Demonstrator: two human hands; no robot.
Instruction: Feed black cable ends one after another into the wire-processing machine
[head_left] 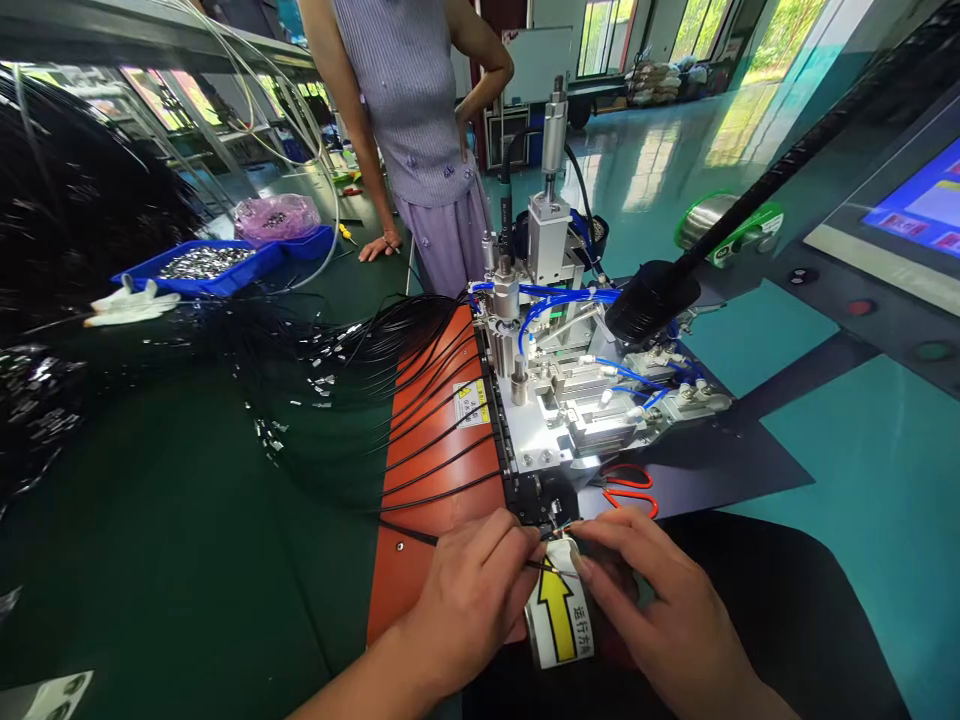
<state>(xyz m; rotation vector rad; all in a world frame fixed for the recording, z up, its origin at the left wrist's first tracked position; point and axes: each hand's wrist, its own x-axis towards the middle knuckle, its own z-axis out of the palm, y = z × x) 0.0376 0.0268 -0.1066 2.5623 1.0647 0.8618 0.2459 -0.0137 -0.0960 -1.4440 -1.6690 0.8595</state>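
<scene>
My left hand (480, 590) pinches a thin black cable (409, 532) close to its end, over the front edge of the orange machine cover (442, 470). Opposite it, my right hand (652, 590) has thumb and forefinger closed at the cable's tip, where fine coloured wires (559, 530) show; exactly what those fingers grip is too small to make out. Below the fingertips is a white label (556, 620) with a yellow arrow. Several more black cables (442, 490) lie side by side across the cover, their ends at the machine's edge.
A metal machine (555, 380) with blue air tubes stands ahead. Red-handled scissors (630, 490) lie beside it. Blue trays (202, 268) of small metal parts and a white glove (135, 303) sit at left. A person (412, 120) stands behind the table; a screen (922, 200) is at right.
</scene>
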